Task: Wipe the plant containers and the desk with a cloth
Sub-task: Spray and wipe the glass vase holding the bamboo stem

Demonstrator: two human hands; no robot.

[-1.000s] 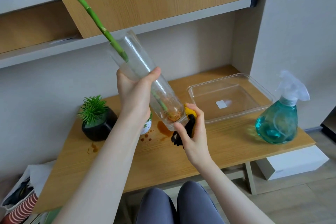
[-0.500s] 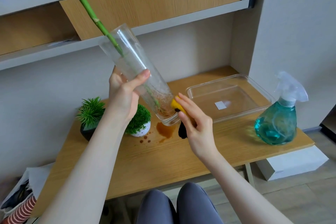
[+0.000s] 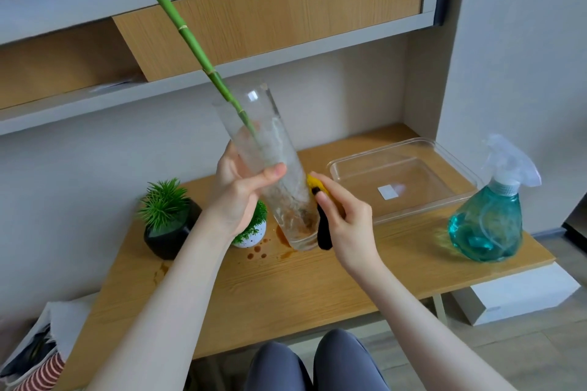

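My left hand grips a tall clear glass vase, tilted with its mouth up and to the left, above the wooden desk. A green bamboo stalk sticks out of the vase toward the upper left. My right hand holds a yellow and black cloth against the vase's lower right side. Brown liquid stains lie on the desk beneath the vase. Two small potted plants stand at the left: one in a black pot, one in a white pot partly hidden behind my left wrist.
A clear plastic tray lies at the back right of the desk. A teal spray bottle stands at the right edge. Shelves overhang the desk. A white box sits on the floor at right, a bag at lower left.
The vase has swung more upright and moved right. My right hand has slid the cloth from the vase's base up along its lower right side.
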